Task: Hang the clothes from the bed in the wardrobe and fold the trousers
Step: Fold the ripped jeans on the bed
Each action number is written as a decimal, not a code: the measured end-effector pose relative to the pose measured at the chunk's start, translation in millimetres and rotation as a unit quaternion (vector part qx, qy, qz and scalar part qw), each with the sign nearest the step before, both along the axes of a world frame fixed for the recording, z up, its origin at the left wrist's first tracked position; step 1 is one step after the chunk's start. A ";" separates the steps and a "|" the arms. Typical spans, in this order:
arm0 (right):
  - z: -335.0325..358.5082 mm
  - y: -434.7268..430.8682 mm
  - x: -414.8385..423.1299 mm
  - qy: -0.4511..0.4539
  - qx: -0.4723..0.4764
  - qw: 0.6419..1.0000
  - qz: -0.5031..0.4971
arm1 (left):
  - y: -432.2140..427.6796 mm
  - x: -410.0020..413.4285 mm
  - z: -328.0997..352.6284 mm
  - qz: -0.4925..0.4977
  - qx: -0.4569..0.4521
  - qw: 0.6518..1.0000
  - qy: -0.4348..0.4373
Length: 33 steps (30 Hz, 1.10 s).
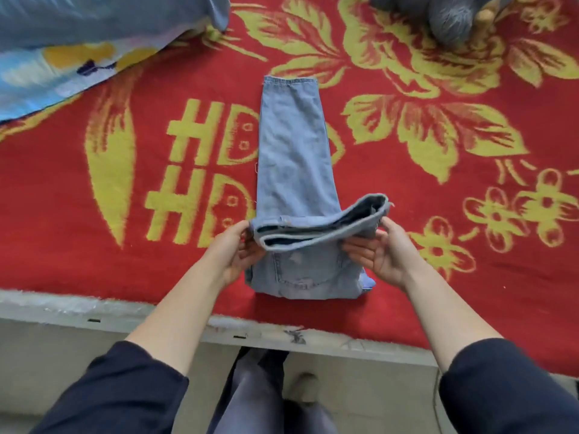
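Note:
Light blue jeans (294, 151) lie lengthwise on the red and yellow blanket (156, 261), legs pointing away from me. The waistband end is lifted and folded over near the bed's front edge. My left hand (233, 250) pinches the left end of the raised waistband. My right hand (380, 250) grips its right end, thumb on top. The back pocket part of the jeans lies flat under the raised fold, between my wrists.
A blue patterned quilt (78, 42) is bunched at the back left. A grey garment or soft thing (451, 17) lies at the back right. The white bed frame edge (125, 314) runs in front of me, with my legs below it.

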State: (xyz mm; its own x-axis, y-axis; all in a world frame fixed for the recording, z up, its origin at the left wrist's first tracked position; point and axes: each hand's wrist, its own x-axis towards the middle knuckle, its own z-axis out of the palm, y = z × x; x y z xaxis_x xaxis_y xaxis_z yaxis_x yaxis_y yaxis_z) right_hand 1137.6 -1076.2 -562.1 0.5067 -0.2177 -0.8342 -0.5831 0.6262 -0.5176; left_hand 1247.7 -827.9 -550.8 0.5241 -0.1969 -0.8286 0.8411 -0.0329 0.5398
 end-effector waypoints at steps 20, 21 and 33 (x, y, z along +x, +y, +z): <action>-48.8 -76.1 290.3 -0.087 -0.188 0.978 0.038 | -114.8 284.8 -62.3 -0.028 -0.045 0.989 -0.138; -53.7 -71.1 286.8 -0.076 -0.240 0.965 0.074 | -115.8 281.2 -68.1 -0.074 -0.015 0.980 -0.184; -102.4 -21.2 91.3 -0.100 -0.601 0.539 0.582 | -56.1 82.3 -137.1 -0.658 0.269 0.509 -0.485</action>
State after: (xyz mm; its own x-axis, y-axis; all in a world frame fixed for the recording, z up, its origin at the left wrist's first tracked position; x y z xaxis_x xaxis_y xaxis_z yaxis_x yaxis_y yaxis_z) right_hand 1228.9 -1097.4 -664.5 0.9370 0.0221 -0.3488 -0.0764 -0.9609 -0.2661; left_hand 1330.0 -883.9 -687.9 0.4451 -0.7879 -0.4257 -0.7546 -0.5859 0.2955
